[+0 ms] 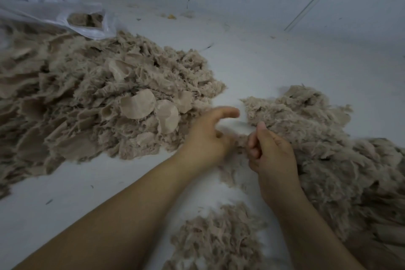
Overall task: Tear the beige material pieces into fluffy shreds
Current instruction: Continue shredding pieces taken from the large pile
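Dim, flat, bluish light with soft shadows; edges bend and blur from wide-angle distortion.

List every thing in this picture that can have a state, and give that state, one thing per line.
left hand: blurred, thumb out, holding beige material.
right hand: fingers curled, pinching the same beige tuft.
left pile: partly shredded, whole round pieces on top.
right pile: fluffy shreds.
near clump: shredded, apart from both piles.
plastic bag: lying open, beige pieces visible inside.
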A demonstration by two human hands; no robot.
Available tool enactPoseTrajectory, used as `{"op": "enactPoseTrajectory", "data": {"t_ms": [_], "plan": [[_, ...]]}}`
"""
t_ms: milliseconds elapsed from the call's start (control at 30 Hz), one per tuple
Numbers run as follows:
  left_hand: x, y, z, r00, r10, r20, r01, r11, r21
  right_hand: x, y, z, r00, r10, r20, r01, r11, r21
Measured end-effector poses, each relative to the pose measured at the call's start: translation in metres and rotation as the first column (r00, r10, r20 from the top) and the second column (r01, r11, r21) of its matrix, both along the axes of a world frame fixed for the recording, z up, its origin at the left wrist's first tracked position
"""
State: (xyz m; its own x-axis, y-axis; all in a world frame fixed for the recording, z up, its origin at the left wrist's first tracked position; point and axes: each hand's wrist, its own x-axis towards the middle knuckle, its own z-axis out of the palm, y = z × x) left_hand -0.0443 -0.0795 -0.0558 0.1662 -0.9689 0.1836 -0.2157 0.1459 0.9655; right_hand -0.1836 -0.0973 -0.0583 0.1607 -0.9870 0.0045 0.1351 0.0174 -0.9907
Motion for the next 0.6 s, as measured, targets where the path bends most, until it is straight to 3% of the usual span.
{"op": "enactPoseTrajectory", "data": {"t_ms": [67,167,233,300,400,533,600], "plan": [[-0.008,-0.001,-0.003,0.943,-0.182,0.278,0.177,0.983,0.042,-0.001,0.000,-0.001,1.000,0.019,-0.001,-0.019,1.000,-0.019],[-0.014,-0.003,-0.005,0.896,-0.152,0.418,0.164,0.987,0.008,-0.001,0.001,-0.001,1.000,0.002,-0.008,-0.003,0.999,-0.035],[-0.014,-0.004,-0.007,0.952,-0.061,0.301,0.061,0.998,0.009,-0.001,-0.002,-0.002,0.998,-0.056,0.007,0.056,0.998,-0.004],[-0.011,-0.005,-0.006,0.997,0.001,0.076,-0.005,0.998,0.055,-0.001,-0.005,-0.003,0.997,-0.082,0.000,0.082,0.996,0.033],[-0.007,-0.006,-0.005,0.974,0.011,-0.227,0.007,0.997,0.078,0.000,-0.005,-0.005,0.995,-0.063,-0.080,0.067,0.997,0.044],[-0.002,-0.005,-0.006,0.908,0.054,-0.416,-0.033,0.998,0.059,-0.001,-0.007,-0.009,0.993,-0.072,-0.094,0.075,0.996,0.038],[0.002,-0.006,-0.006,0.894,0.077,-0.442,-0.060,0.997,0.052,-0.003,-0.008,-0.009,0.995,-0.086,-0.050,0.088,0.995,0.052]]}}
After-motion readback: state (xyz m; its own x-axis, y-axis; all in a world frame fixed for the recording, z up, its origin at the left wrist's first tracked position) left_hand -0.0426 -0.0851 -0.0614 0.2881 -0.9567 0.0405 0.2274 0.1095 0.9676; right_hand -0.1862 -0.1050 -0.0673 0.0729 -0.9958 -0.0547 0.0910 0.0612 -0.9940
